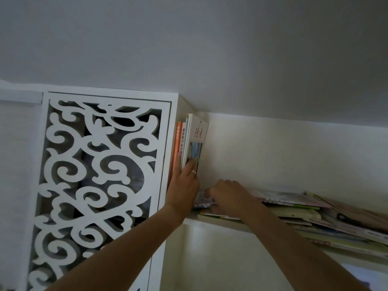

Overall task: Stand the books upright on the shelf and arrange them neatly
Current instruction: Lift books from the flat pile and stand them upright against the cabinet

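White wall, high shelf (190, 219) | left hand (184, 181) braces upright books (194, 139) at 12 o'clock, fingers straight | right hand (225, 194) curled on flat pile (304, 213), long axis toward 3 o'clock; right nearer.

Two bare forearms in view, no sleeves, cuffs, watch or wristband visible on either; left hand (184, 181) carries one plain, pale, narrow ring band on a finger; right hand (225, 193) shows no ring or other item on the visible knuckles; no gloves on either hand; nails too small to assess.
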